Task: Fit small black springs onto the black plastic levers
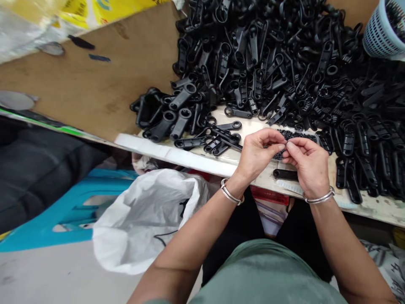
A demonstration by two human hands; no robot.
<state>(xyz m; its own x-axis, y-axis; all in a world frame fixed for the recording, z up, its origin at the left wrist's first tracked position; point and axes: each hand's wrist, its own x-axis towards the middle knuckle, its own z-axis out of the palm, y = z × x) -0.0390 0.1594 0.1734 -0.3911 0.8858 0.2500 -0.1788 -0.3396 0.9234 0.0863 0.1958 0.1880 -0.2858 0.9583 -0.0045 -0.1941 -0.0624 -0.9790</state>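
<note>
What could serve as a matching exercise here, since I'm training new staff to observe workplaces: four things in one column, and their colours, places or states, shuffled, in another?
Column one
1. Basket
2. Bag
3. Bracelets
4. Tiny pieces

Column two
A. Silver-coloured, around the wrists
B. Black, massed together
C. Light blue, at the picture's upper right
D. White, mouth open, below the bench

Pairs: 1-C, 2-D, 3-A, 4-B

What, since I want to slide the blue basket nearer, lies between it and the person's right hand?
In the head view, a heap of black plastic parts lies between the right hand and the blue basket.
</note>
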